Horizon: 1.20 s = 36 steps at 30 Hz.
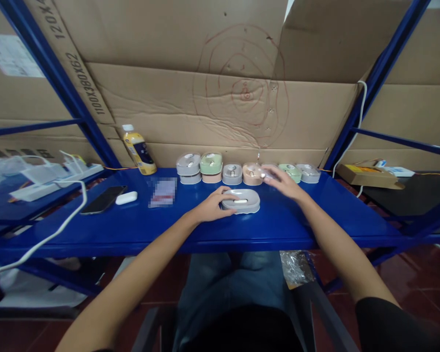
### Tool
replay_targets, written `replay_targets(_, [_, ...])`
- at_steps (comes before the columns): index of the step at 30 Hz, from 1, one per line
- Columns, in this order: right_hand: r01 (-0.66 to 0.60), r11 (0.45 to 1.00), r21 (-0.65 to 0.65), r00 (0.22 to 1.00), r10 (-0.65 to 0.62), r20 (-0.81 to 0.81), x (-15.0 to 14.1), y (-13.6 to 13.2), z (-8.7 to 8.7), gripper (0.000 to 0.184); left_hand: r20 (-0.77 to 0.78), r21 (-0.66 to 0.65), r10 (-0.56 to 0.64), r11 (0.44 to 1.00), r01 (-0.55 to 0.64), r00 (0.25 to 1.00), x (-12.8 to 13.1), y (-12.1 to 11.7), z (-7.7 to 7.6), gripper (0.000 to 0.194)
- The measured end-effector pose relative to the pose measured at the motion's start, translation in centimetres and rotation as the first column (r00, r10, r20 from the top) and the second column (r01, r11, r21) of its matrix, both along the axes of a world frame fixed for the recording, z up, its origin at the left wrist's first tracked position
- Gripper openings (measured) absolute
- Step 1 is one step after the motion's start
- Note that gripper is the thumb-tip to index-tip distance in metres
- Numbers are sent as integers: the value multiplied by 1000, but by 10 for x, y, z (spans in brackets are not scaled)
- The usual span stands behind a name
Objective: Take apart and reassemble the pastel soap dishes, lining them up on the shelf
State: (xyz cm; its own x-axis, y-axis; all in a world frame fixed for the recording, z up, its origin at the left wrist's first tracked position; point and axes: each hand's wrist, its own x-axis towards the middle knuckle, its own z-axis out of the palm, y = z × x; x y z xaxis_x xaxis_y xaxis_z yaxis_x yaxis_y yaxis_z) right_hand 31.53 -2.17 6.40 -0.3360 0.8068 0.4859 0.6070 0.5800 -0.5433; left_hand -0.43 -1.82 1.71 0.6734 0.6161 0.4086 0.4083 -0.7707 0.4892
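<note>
A grey oval lidded box (246, 204) with a pale bar on its top lies near the middle of the blue table. My left hand (217, 204) grips its left end, the thumb low at the front and the fingers over the top. Behind it and to the right, my right hand (281, 181) is raised in front of the row of boxes, its fingers bent and slightly blurred. At its fingertips shows a clear plastic lid (264, 173), overlapping a peach box (250, 179). Part of the row is hidden behind this hand.
Stacked grey (189, 171) and green boxes (211, 164) stand left in the row; another grey box (308, 174) ends it. A yellow bottle (141, 151), a pixelated packet (163, 192), a white case (126, 198) and a phone (103, 200) are at left. Cardboard (150, 98) backs the table.
</note>
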Motion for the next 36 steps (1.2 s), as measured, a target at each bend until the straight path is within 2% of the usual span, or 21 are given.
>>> replay_targets(2, [106,994,-17,994,-106,-30,10,6,2,53,-28,0,3,1000,-3,1000,0,-1,0,39])
replay_targets(6, [167,985,-44,982,-170,-84,16,14,-1,56,87,-22,65,998,-63,994,0,4,1,42])
replay_targets(8, [162,984,-69,978,-170,-118,15,15,-4,55,221,-37,157,988,-152,963,-2,10,1,47])
replay_targets(10, [155,984,-92,974,-167,-152,14,16,-6,56,339,-57,275,961,-272,900,-5,17,2,50])
replay_targets(12, [149,984,-101,971,-165,-173,14,17,-7,58,391,-66,366,927,-370,845,-8,20,3,50])
replay_targets(14, [152,983,-100,973,-167,-161,15,17,-7,59,377,-31,379,917,-397,845,-10,18,5,48])
replay_targets(16, [154,983,-98,978,-166,-125,14,16,-6,58,298,47,299,944,-327,907,-10,11,7,44])
replay_targets(19, [119,992,-44,991,-121,-51,11,11,-3,54,96,113,134,983,-144,986,-7,-4,11,39])
replay_targets(22, [-43,999,16,999,42,23,3,2,1,63,-28,87,60,995,-57,998,-3,-13,10,38])
replay_targets(24, [-179,984,-2,983,179,48,-5,-3,0,71,-30,78,46,996,-44,998,0,-13,7,45])
replay_targets(26, [-261,965,-22,962,262,77,-15,-7,-2,75,9,47,60,997,-60,998,2,-10,2,64])
replay_targets(28, [-285,959,-15,949,284,134,-25,-9,-5,79,70,-21,79,997,-78,994,4,-6,-3,86])
replay_targets(30, [-284,959,-8,940,280,194,-35,-11,-9,82,131,-93,69,994,-57,989,6,-3,-7,100])
replay_targets(36, [-280,959,-38,916,279,287,-48,-12,-18,83,192,-169,17,985,16,981,8,1,-12,106])
